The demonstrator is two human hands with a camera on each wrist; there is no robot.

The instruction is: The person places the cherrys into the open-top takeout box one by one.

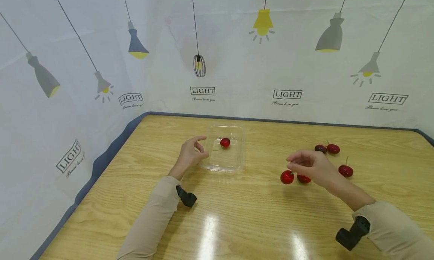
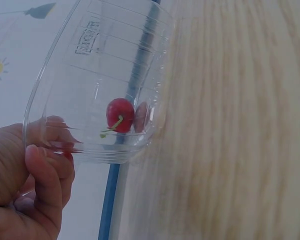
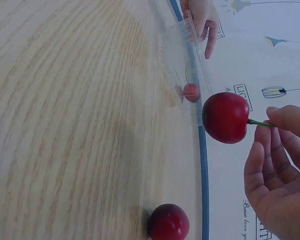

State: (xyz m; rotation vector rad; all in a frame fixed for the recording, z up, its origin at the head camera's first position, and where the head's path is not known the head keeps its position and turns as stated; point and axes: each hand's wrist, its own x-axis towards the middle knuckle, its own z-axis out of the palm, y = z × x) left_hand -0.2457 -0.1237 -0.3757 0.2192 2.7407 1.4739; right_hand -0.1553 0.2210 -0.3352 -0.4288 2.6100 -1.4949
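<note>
Red cherry | hangs by its stem from right hand, thumb and finger pinching, right of the clear plastic punnet | left hand at punnet's left rim, gripping or merely touching: cannot tell | hands apart | risks: thin stem may slip, dropping cherry outside punnet; left-hand pressure could tip it

I pinch one glossy red cherry by its green stem, dangling in the air. To my left, the clear plastic box sits upright, open-topped, another stemmed cherry inside.
</note>
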